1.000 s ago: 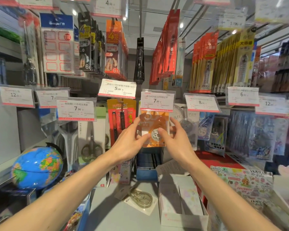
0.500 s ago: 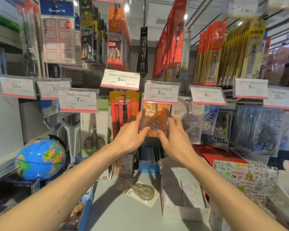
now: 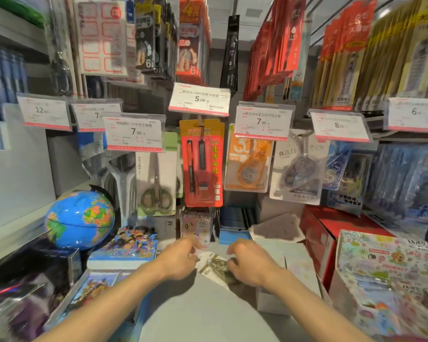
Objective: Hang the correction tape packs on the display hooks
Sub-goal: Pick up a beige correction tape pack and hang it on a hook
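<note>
1. Closest to the camera are two bare forearms reaching forward over a plain grey shelf top (image 3: 203, 314).
2. The left hand (image 3: 181, 261) and right hand (image 3: 251, 262) are both down at a flat pack of correction tape on a white card with a clear blister (image 3: 216, 267), which lies on the grey surface between them. The left fingers are curled at the pack's left corner, the right fingers bent over its right edge. It's all motion-blurred, so I honestly can't tell if either hand actually has a grip on it or is just touching.
3. Just right of the right hand sits an open white cardboard box (image 3: 294, 275).
4. To the left, a blue globe with coloured continents (image 3: 80, 219) stands by the shelf wall, with a colourful cartoon-print box (image 3: 131, 244) beside it.
5. Further back, on the hooks: an orange correction tape pack on a white and orange card (image 3: 248, 166) hangs under the white 7.90 price tag (image 3: 262, 122).
6. Left of it is a red pen pack (image 3: 202, 164), then a pair of scissors on a white card (image 3: 156, 183).
7. Right of the orange one hangs a clear correction tape pack with a white card (image 3: 298, 169).
</note>
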